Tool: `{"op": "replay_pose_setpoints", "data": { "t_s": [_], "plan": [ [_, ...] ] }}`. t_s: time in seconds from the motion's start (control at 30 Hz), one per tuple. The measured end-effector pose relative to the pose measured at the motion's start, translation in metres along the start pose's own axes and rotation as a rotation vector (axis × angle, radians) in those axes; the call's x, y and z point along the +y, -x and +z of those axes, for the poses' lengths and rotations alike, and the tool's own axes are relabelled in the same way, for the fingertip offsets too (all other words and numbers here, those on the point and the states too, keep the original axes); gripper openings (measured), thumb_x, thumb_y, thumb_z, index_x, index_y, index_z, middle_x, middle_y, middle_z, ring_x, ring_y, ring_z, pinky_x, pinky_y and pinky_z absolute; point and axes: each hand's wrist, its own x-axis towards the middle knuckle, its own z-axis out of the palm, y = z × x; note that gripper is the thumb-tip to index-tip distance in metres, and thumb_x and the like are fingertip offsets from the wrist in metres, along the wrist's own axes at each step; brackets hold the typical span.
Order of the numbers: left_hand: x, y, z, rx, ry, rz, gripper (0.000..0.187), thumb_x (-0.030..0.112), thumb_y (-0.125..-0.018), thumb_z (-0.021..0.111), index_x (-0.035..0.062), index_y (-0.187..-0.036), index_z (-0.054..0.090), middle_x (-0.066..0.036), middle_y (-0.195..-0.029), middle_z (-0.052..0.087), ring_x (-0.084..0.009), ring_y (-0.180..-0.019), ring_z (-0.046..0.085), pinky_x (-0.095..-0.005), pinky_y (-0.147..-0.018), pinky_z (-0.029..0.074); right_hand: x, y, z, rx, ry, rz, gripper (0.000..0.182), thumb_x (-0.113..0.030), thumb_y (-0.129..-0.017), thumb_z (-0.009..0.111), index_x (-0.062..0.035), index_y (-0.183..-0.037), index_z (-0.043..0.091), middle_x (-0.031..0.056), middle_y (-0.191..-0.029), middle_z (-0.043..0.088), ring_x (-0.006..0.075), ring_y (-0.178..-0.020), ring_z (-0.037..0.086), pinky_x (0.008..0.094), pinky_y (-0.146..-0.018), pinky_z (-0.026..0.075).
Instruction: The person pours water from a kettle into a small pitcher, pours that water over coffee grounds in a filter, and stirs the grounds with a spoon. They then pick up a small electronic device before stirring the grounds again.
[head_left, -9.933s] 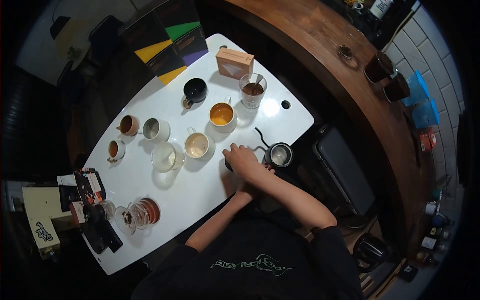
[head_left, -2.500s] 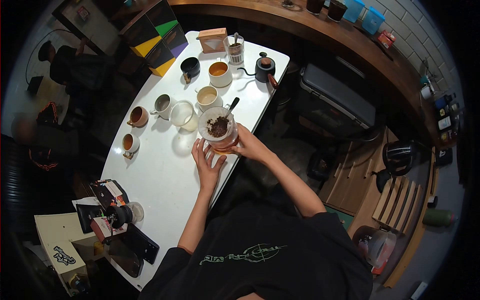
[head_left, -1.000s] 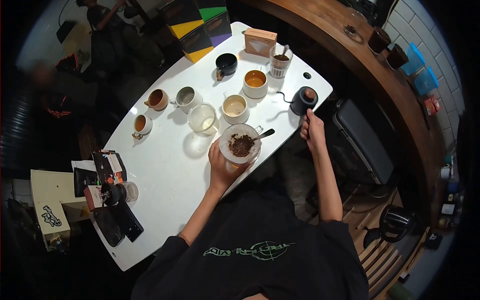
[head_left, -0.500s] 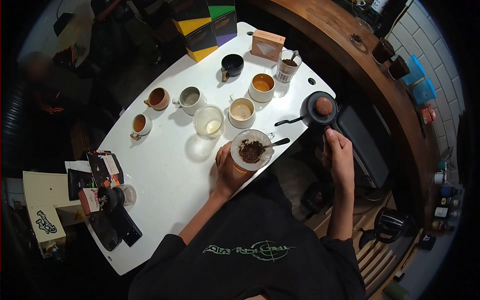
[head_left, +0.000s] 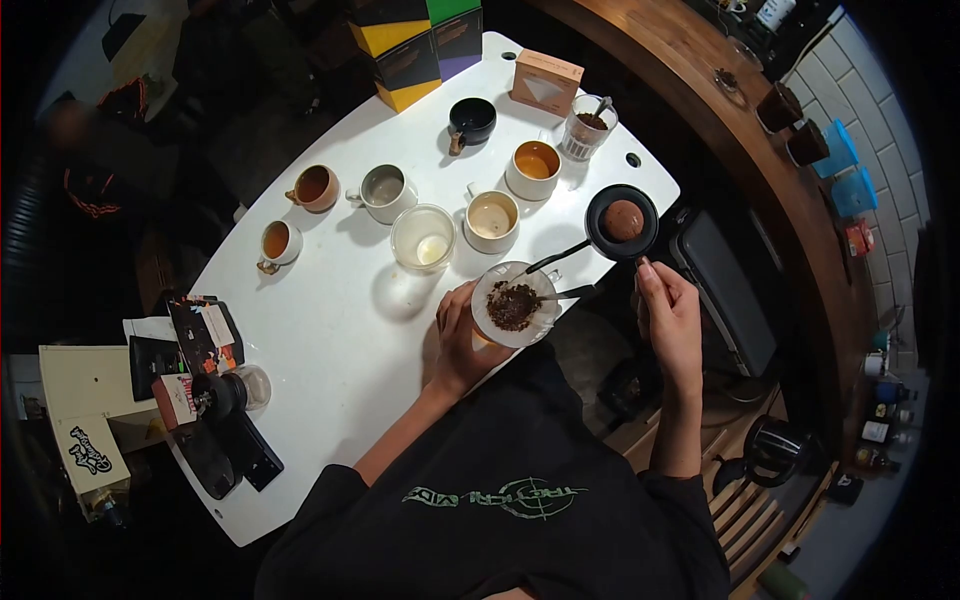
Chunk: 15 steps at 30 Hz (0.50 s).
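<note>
holding kettle [head_left: 621,221] w/ r hand [head_left: 668,318], spout over dripper [head_left: 515,304]; l hand [head_left: 462,335] wrapped round it; mugs [head_left: 492,217] just behind.

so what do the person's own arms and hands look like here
Both arms are bare from the short sleeves of a black t-shirt with a green printed graphic on the chest. The left hand and right hand wear no gloves; no watch, ring or bracelet is visible.

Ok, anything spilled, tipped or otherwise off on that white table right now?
Nothing stands out. The cups sit upright on the white table, with no puddles visible. The left hand steadies the glass dripper of coffee grounds near the table edge; the right hand holds the black gooseneck kettle over it.
</note>
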Motion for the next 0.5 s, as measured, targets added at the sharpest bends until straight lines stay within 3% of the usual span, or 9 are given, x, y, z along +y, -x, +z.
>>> {"op": "replay_pose_setpoints", "data": {
  "t_s": [0.5],
  "plan": [
    [-0.0030,0.0019,0.0019,0.005,0.000,0.004,0.083,0.030,-0.063,0.092,0.0021,-0.130,0.051,-0.014,-0.123,0.053,-0.0346,-0.113,0.055,-0.0429,-0.094,0.049,-0.0004,-0.0049,0.0081,0.042,0.026,-0.079,0.036,-0.024,-0.103,0.057,-0.0015,-0.075,0.055,-0.0080,-0.063,0.039,0.0009,-0.059,0.032,0.0235,-0.051,0.025]
  ]
}}
